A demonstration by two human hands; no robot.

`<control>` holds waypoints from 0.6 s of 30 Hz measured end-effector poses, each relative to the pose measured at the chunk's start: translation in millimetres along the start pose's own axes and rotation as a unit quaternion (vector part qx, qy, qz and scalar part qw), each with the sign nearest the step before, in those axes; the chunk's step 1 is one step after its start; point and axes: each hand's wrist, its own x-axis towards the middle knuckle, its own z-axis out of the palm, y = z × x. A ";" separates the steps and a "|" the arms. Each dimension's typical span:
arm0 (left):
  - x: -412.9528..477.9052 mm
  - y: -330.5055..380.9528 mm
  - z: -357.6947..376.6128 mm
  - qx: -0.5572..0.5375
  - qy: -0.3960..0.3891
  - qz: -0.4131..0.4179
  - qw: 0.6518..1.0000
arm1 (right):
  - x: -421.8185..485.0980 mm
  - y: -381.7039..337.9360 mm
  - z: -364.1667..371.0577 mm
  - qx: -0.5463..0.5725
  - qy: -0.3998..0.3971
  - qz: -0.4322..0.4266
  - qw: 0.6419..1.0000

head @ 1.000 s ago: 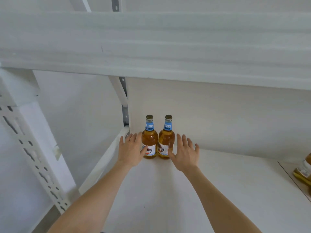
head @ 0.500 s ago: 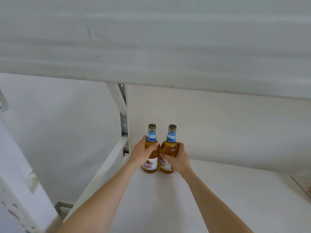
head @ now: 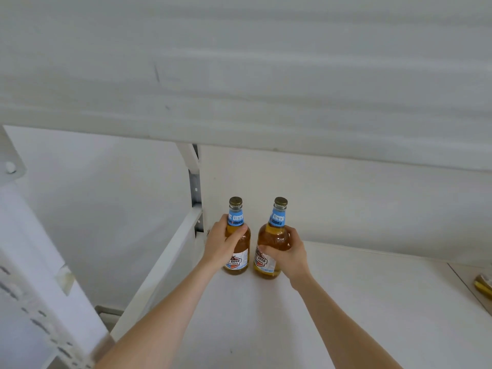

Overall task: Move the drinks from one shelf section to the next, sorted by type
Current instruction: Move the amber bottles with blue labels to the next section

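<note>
1. Your hands were spread flat beside the pair a second ago. Now your left hand (head: 221,249) is wrapped round the left bottle (head: 242,245) and your right hand (head: 291,255) is clasped round the right bottle (head: 275,235), each at the shoulder.
2. The bottles stood touching; now there is a gap between them, and the right one leans slightly. Whether either has left the shelf board (head: 372,302) I cannot tell.
3. I judge the pick-up is under way, and both can be carried together as one type.
4. Both bottles are just right of the rear upright post (head: 195,187), the left one nearer it.
5. They match: amber liquid, gold caps, blue neck bands and a white badge label.
6. Well to the right of the post, another bottle (head: 483,286) shows at the picture's edge.
</note>
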 end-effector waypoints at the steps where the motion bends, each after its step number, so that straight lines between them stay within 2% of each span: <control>1: -3.9 0.6 0.1 -0.004 0.004 -0.003 1.000 | -4.0 -0.5 -1.5 0.016 0.005 0.008 1.000; 11: -47.0 10.8 8.0 -0.074 0.045 -0.068 0.994 | -54.7 -4.2 -35.2 0.110 0.033 0.081 0.990; 18: -81.2 22.6 30.1 -0.066 0.038 -0.079 0.994 | -85.6 -14.0 -67.8 0.129 0.038 0.084 0.987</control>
